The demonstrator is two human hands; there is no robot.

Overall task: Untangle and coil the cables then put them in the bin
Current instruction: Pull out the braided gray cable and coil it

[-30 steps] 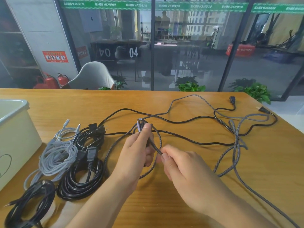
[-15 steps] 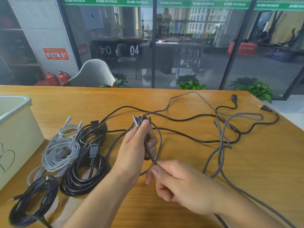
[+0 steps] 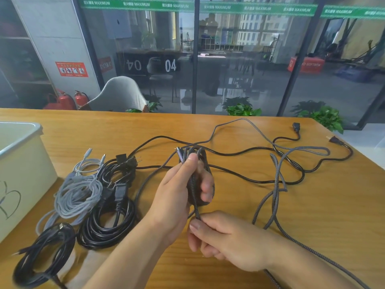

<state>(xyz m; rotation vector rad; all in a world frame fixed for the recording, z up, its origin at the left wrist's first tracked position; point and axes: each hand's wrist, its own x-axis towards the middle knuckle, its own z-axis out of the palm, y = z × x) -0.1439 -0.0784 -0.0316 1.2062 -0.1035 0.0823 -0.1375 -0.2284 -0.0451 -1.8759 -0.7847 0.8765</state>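
My left hand (image 3: 177,195) grips a small coil of the grey braided cable (image 3: 276,184), thumb pressing the loops and plug near the top. Just below the coil, my right hand (image 3: 225,238) pinches the same cable; its loose length runs off right across the table. A long black power cord (image 3: 239,153) lies tangled with the braided cable in the middle and right. At the left lie finished coils: a light grey cable (image 3: 77,197), a thick black cord (image 3: 108,224) and a thin black cable (image 3: 41,257). The cream bin (image 3: 25,170) stands at the far left.
The wooden table (image 3: 323,215) ends at the right behind the black cord's plugs (image 3: 335,140). A grey chair (image 3: 118,94) and green plants stand beyond the far edge, in front of a glass wall.
More loops of braided cable have gathered in my left hand. My right hand has slid lower along the cable, and the loose braided length on the right has been drawn closer.
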